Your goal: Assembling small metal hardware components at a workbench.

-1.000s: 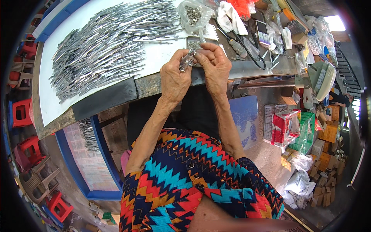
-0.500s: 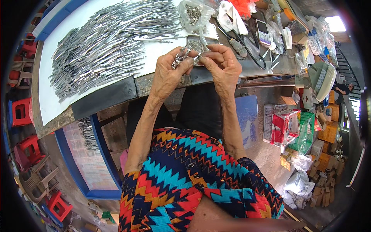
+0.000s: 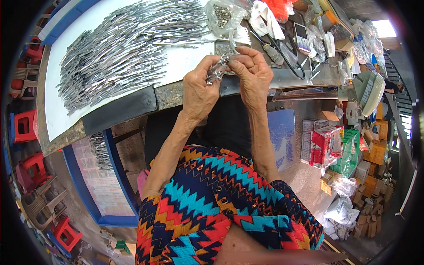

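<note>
Head view: a small metal piece (image 3: 216, 70) sits between both hands, raised just above the near edge of the surface (image 3: 176, 62). The left hand (image 3: 198, 90) has its fingers clamped together on the piece from below; the right hand (image 3: 251, 73) pinches its upper end, fingers closed on it. Judged step: fitting or joining small parts by hand. The next move likely calls for a steady pinch and fine alignment, since the piece is small and shiny.

Behind the hands lies a broad spread of long silver metal blades (image 3: 128, 48) on the white sheet. A clear bag of small grey parts (image 3: 223, 15) rests just beyond the fingers, beside a small tray (image 3: 223, 46). To the right, on the floor, stand a red-and-white package (image 3: 324, 145), a green box (image 3: 349, 152) and stacked orange cartons (image 3: 375, 150). Red stools (image 3: 24, 128) stand at left.
</note>
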The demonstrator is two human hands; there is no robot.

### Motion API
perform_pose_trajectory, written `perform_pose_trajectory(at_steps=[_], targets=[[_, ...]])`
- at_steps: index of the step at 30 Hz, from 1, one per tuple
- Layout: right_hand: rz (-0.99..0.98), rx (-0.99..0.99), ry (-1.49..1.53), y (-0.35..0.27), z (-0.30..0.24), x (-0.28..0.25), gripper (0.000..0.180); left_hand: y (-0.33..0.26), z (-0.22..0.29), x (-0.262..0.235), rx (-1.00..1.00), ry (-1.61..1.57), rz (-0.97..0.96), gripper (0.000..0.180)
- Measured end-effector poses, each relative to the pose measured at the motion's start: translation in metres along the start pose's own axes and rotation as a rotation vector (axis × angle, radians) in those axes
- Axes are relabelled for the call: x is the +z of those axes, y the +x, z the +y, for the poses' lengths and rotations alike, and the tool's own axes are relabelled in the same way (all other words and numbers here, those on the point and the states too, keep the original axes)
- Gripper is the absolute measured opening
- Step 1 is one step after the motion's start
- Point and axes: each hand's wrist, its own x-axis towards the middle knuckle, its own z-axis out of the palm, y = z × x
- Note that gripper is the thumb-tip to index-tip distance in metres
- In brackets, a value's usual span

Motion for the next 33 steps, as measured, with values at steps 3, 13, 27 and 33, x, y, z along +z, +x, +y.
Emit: perform_pose_trajectory(at_steps=[3, 13, 27, 33], targets=[[0.015, -0.02, -0.034, -0.001, 0.003, 0.004, 0.027, -0.003, -0.005, 0.004, 0.034, 0.076, 0.041, 0.021], [0.105, -0.129, -0.417, -0.008, 0.007, 0.017, 0.016, -0.004, -0.007, 0.01, -0.005, 0.042, 0.082, 0.014], [0.149, -0.131, -0.227, -0.004, 0.02, 0.023, 0.022, -0.001, -0.007, 0.002, -0.187, -0.321, 0.029, 0.016], [0.061, -0.008, -0.098, 0.003, 0.018, 0.009, 0.026, -0.002, -0.005, -0.001, -0.202, -0.374, -0.003, 0.018]])
